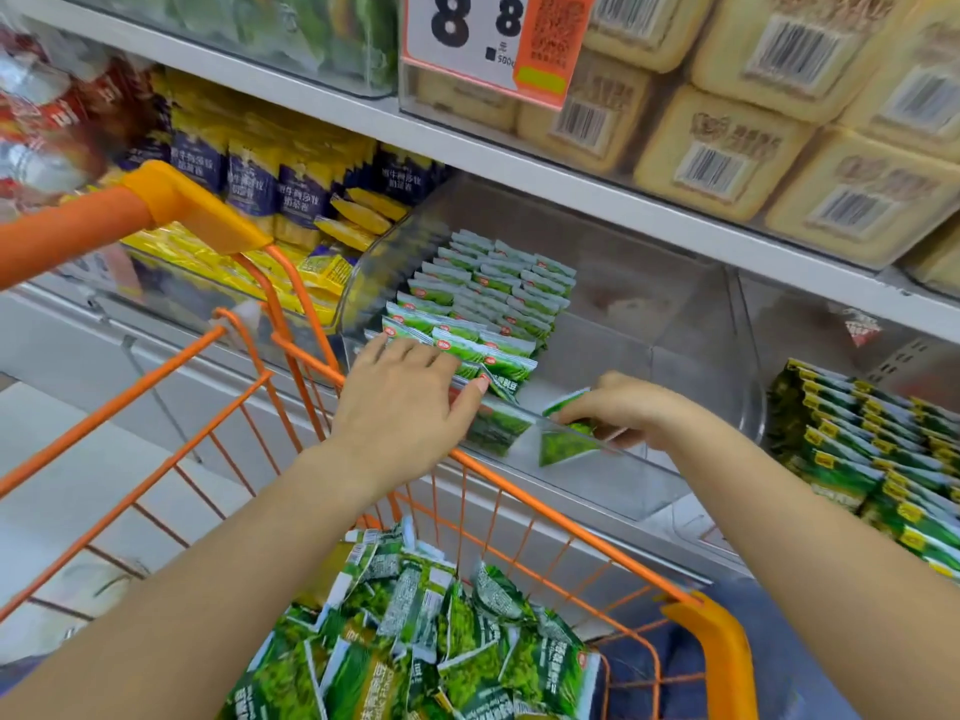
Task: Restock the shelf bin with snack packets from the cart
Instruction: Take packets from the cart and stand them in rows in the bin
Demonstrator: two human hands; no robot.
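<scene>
Clear plastic shelf bin point(691, 324), centre frame: left third stocked with green snack packets point(483, 298). Left hand point(410, 402) flat, steadying rows; right hand point(631, 407) pinching one packet point(566, 433). Orange wire cart point(519, 491), bottom, holds many more.

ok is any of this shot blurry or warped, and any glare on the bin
Head view: wide-angle bending curves the shelf edge; the top-left red packets are smeared, while the cart packets are sharper; the clear bin front shows soft reflections, partly veiling the packet in the right hand.

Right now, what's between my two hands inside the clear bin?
In the head view, a green snack packet leans behind the clear bin front wall, between the left hand and the right hand, which pinches another green packet.
</scene>
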